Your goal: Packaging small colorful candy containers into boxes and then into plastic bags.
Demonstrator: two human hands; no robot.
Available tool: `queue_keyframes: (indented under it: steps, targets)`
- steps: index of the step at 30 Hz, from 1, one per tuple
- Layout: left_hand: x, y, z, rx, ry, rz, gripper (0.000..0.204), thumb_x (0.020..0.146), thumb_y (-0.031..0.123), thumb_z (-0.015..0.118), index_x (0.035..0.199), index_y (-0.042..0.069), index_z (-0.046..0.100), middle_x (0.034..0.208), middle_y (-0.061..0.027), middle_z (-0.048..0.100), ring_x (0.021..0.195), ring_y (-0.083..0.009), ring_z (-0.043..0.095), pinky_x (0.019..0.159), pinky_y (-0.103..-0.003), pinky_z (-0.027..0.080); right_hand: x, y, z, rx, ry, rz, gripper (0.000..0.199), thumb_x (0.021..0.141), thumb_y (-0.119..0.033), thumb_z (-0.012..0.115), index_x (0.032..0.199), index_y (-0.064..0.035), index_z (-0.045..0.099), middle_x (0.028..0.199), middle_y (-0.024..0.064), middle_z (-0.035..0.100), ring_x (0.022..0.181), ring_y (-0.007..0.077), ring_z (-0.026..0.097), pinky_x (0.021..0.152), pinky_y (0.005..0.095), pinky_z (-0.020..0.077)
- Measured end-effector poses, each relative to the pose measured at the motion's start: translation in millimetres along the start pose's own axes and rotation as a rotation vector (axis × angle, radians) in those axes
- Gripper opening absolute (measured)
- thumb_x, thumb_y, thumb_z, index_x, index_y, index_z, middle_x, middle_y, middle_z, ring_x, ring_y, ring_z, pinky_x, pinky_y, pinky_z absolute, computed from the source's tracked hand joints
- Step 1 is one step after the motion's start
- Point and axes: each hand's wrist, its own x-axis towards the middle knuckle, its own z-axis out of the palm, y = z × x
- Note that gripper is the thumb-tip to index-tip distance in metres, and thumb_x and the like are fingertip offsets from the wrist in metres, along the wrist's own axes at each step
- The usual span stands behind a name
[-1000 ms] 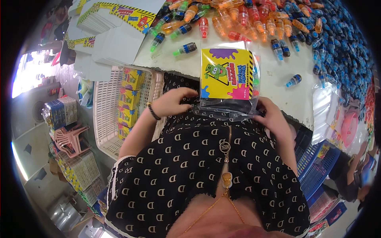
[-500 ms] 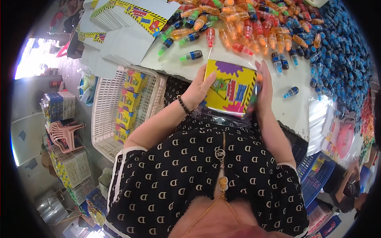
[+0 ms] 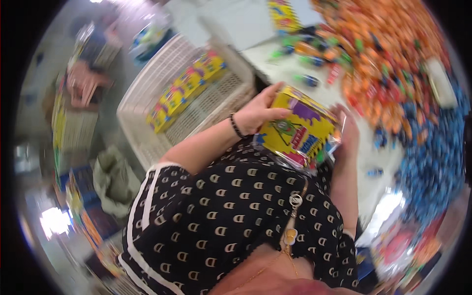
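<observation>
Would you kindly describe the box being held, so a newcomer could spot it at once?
Start at the white table strewn with orange and blue bottles. At its near edge, the left hand and right hand hold a yellow box. Unlike the boxes in the white basket, it is plastic-wrapped and raised.

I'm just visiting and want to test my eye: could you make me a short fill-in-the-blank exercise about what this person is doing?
1. Both hands hold a box whose main colour is ____.
2. The left hand wears a dark band on its ____.
3. The white basket to the person's left holds more yellow ____.
4. The table is strewn with small orange and ____ bottles.

Missing words: yellow; wrist; boxes; blue
</observation>
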Motion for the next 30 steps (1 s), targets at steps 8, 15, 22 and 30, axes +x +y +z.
queue_keyframes:
  steps: [8,15,22,30]
  targets:
    - [-63,2,-62,-0.183,0.305,0.107,0.057,0.084,0.006,0.07,0.134,0.0,0.043,0.119,-0.0113,0.061,0.107,-0.0191,0.061,0.093,-0.034,0.051,78,5,59,0.069,-0.082,-0.173,0.033,0.097,-0.02,0.056,0.124,-0.0013,0.056,0.116,0.0115,0.065,0.101,0.0188,0.063,0.086,0.0308,0.0499]
    - [-145,41,-158,-0.456,0.821,0.261,0.041,0.091,0.03,0.063,0.122,0.005,0.053,0.114,-0.0119,0.064,0.109,-0.0258,0.062,0.094,-0.046,0.05,73,24,77,-0.03,-0.29,0.012,0.028,0.098,-0.016,0.055,0.122,-0.0027,0.058,0.117,0.0115,0.064,0.106,0.0183,0.062,0.09,0.027,0.0472]
    - [-121,0,-304,-0.553,1.254,0.138,0.067,0.082,0.032,0.073,0.135,0.012,0.037,0.128,-0.0128,0.051,0.117,-0.0345,0.053,0.09,-0.064,0.041,81,75,59,-0.523,-0.299,-0.337,0.023,0.096,-0.006,0.053,0.117,-0.0015,0.06,0.109,0.0091,0.066,0.103,0.0182,0.062,0.087,0.0266,0.0477]
    - [-13,-36,-297,-0.601,1.704,-0.122,0.056,0.085,0.034,0.069,0.129,0.011,0.043,0.127,-0.0138,0.053,0.117,-0.0351,0.053,0.088,-0.063,0.045,68,68,76,-0.917,-0.307,-0.703,0.018,0.09,0.001,0.057,0.106,-0.0011,0.064,0.093,0.0088,0.064,0.087,0.0184,0.06,0.08,0.0269,0.0477]
